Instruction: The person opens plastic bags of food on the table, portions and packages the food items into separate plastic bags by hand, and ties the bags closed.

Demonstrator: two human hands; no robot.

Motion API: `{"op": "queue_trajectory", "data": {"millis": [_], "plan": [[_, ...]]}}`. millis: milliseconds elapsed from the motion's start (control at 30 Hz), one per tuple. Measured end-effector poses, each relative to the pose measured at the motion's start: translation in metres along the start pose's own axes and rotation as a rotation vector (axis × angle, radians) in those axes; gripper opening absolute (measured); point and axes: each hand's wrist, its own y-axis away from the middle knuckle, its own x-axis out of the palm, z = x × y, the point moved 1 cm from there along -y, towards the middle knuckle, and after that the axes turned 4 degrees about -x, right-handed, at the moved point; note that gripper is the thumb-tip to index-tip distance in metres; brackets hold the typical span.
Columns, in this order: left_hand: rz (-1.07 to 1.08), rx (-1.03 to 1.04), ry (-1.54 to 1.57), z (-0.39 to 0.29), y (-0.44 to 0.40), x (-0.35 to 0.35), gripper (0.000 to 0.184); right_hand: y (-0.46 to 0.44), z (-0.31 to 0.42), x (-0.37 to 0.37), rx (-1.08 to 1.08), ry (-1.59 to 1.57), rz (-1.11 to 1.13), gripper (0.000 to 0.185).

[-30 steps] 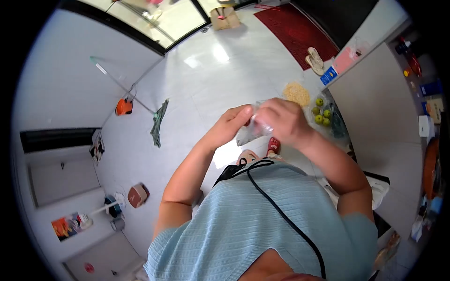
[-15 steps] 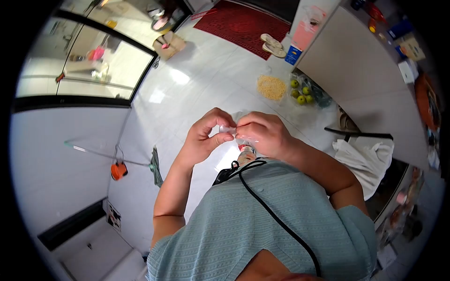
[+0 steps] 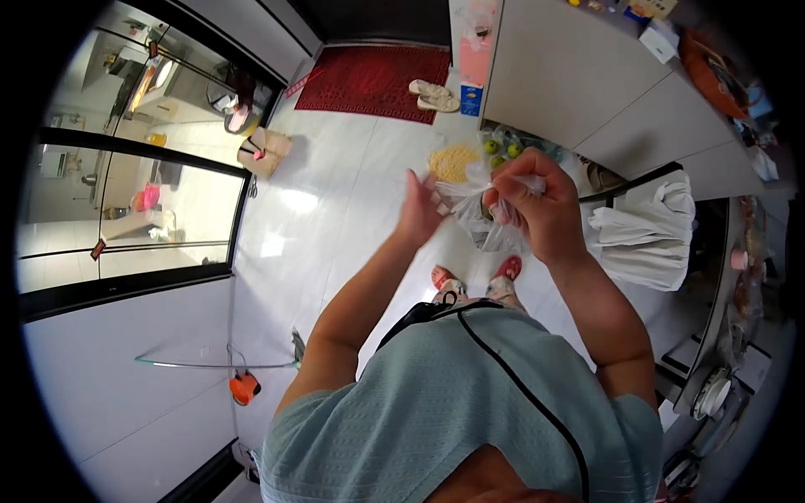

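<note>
A clear plastic bag (image 3: 501, 236) hangs bunched in front of me. My right hand (image 3: 545, 205) is closed around its gathered upper part. To the left of the bag, my left hand (image 3: 419, 210) is held up with its fingers stretched out, slightly blurred. It looks empty, and its fingertips are close to the bag's left edge. Whether they touch the plastic I cannot tell. What the bag contains, if anything, is hard to make out through the crumpled film.
A pile of yellow kernels (image 3: 453, 162) and green fruit (image 3: 492, 147) in plastic lie on the floor ahead. Pale slippers (image 3: 434, 95) are by the red mat (image 3: 373, 80). White cloth (image 3: 646, 230) hangs at right; an orange dustpan (image 3: 245, 388) is at left.
Both hands were together, pinching clear plastic. Now they are apart: my right hand has lifted the bag up and right, while my left has come away and opened. The view has shifted.
</note>
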Motion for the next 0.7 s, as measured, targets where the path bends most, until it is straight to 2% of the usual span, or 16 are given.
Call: {"op": "queue_trajectory", "data": {"millis": [33,67,133,200,267,400,467,533,567,600,633,667,700], "plan": [[0.208,-0.153,0.137,0.024,-0.009,0.008,0.076,0.005,0.005,-0.004,-0.016,0.009,0.001,0.008],[0.505,-0.163,0.298,0.048,-0.017,0.024,0.068,0.011,0.009,-0.008,-0.076,0.024,-0.003,0.008],[0.835,-0.289,0.681,0.057,-0.006,0.071,0.066,0.024,0.027,-0.021,-0.158,0.036,-0.007,0.008],[0.403,-0.295,0.384,0.064,-0.007,0.107,0.072,0.039,0.058,-0.051,-0.099,-0.053,-0.159,0.01],[0.437,-0.31,0.334,0.073,-0.018,0.128,0.077,0.047,0.081,-0.092,-0.332,0.078,-0.36,0.004],[0.388,-0.282,0.15,0.079,-0.016,0.177,0.08,0.064,0.122,-0.167,-0.447,-0.003,-0.451,0.003],[0.372,-0.266,0.08,0.087,-0.017,0.195,0.079,0.079,0.134,-0.19,-0.41,0.061,-0.385,0.003],[0.138,-0.172,-0.1,0.098,-0.025,0.201,0.064,0.092,0.139,-0.187,-0.3,0.176,-0.421,0.004],[0.15,-0.17,-0.114,0.108,-0.036,0.201,0.064,0.098,0.135,-0.188,-0.26,0.226,-0.405,0.005],[0.119,0.211,-0.384,0.115,-0.049,0.199,0.055,0.101,0.132,-0.19,-0.275,0.225,-0.409,0.005],[0.082,0.599,-0.643,0.116,-0.048,0.209,0.047,0.103,0.127,-0.192,-0.22,0.291,-0.303,0.005],[0.089,0.603,-0.65,0.12,-0.047,0.216,0.047,0.106,0.122,-0.197,-0.161,0.356,-0.198,0.004],[0.266,0.573,-0.768,0.117,-0.027,0.243,0.042,0.11,0.116,-0.204,-0.17,0.352,-0.203,0.004]]}}
